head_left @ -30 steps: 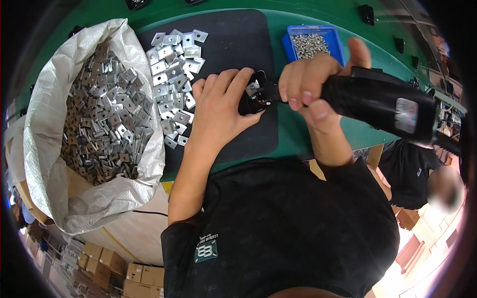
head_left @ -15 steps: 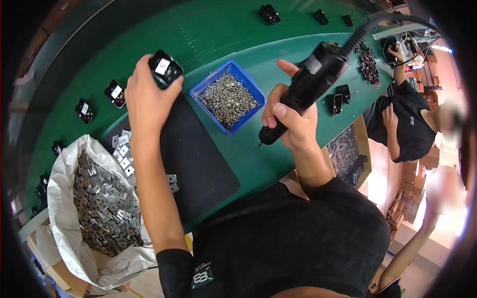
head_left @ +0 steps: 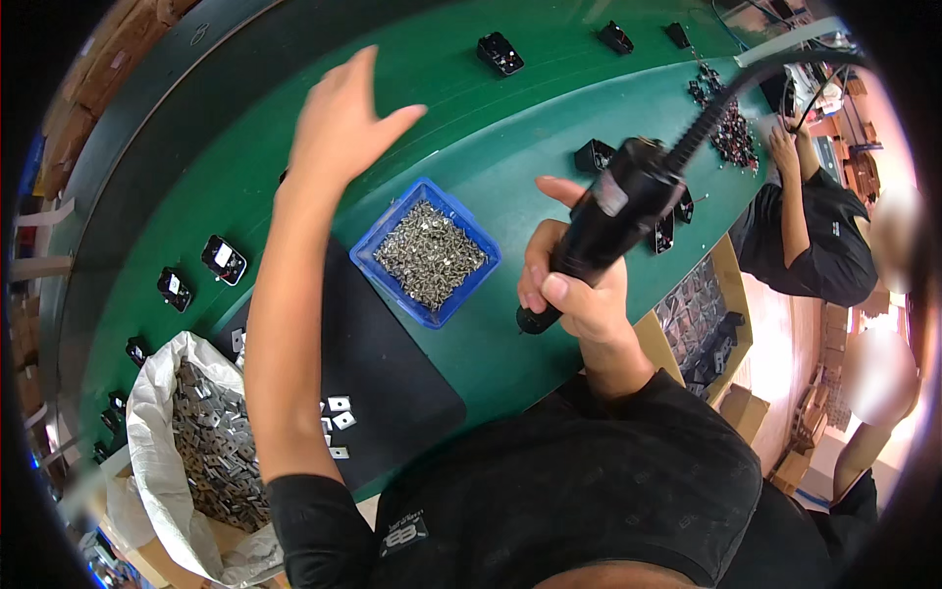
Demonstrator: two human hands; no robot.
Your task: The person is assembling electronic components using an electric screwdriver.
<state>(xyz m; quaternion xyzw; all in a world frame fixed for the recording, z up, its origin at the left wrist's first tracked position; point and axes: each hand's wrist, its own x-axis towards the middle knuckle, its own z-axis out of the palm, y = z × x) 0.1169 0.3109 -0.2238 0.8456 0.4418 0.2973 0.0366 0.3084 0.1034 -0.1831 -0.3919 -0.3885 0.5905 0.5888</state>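
Observation:
My left hand (head_left: pixel 343 123) stretches over the green conveyor belt (head_left: pixel 412 74), thumb and fingers apart, with nothing in it. A small dark bit of something shows beside its wrist, mostly hidden. Farther right on the belt lies a black plastic housing (head_left: pixel 500 54). In my right hand (head_left: pixel 581 290) is a black electric screwdriver (head_left: pixel 613 206), tip pointing down and left, its cable running to the upper right. Between my arms stands a blue bin (head_left: pixel 365 253) full of small silver screws (head_left: pixel 429 257). My left forearm passes above a black mat (head_left: pixel 388 363).
A white sack (head_left: pixel 147 422) of metal plates (head_left: pixel 211 442) stands at lower left; loose plates (head_left: pixel 340 403) lie on the mat. Black housings (head_left: pixel 224 259) line the belt. A cardboard box (head_left: pixel 741 304) of parts sits right, near a co-worker (head_left: pixel 814 226). Dark small parts (head_left: pixel 731 133) are piled beyond.
My left hand has let go of the black housing it held and moved farther out and right. The screwdriver stays in my right hand, slightly lower. The whole view has shifted.

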